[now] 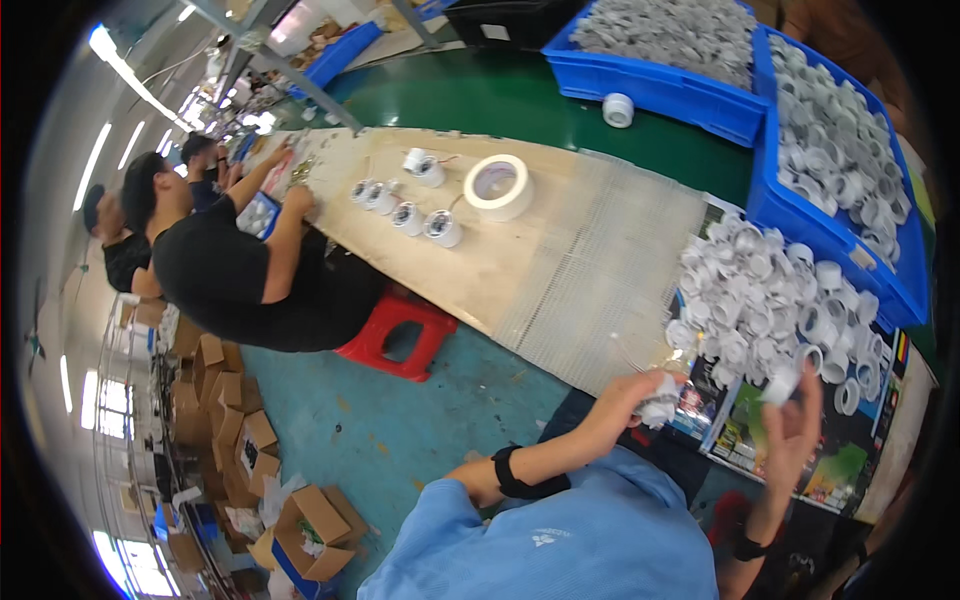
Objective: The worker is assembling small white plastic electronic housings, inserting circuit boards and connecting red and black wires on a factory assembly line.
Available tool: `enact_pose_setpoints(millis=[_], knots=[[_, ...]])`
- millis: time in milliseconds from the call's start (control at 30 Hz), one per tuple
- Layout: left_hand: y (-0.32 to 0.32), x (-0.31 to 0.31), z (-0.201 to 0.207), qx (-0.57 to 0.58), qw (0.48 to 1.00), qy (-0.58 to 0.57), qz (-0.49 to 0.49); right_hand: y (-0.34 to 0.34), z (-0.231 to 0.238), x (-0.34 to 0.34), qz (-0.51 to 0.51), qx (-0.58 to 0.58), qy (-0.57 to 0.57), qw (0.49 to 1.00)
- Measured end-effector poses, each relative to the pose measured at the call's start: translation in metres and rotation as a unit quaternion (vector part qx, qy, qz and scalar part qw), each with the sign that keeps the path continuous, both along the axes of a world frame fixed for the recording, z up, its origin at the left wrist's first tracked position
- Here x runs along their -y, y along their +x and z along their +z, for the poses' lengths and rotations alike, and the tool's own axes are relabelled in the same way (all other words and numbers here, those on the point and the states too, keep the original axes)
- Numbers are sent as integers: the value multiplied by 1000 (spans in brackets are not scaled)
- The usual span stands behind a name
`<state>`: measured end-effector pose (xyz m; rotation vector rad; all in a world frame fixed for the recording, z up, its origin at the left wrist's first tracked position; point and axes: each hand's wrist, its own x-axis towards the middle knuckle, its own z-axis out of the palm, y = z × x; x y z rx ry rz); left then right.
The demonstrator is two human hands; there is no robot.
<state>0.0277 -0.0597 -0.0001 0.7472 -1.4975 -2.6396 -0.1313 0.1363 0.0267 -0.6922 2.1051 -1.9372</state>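
The person nearest me wears a soft, light blue shirt [620, 530] that fills the lower middle of the frame. Its left sleeve [445, 515] is short, leaving the forearm uncovered. A small white emblem [542, 540] of pointed shapes sits on the cloth, with faint lettering beside it too small for me to make out. I count 2 black bands: a broad left band [520, 475] at centre bottom, and a right band [750, 547] lower right. Both hands, left [628, 392] and right [793, 432], are bare.
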Motion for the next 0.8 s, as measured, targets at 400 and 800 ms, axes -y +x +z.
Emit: enact_pose_setpoints(millis=[400, 800], knots=[[1, 8, 12, -43, 993, -40, 100, 40, -2, 54, 264, 349, -175, 882], [0, 1, 21, -26, 963, -248, 102, 55, -5, 53, 277, 114, -103, 948]])
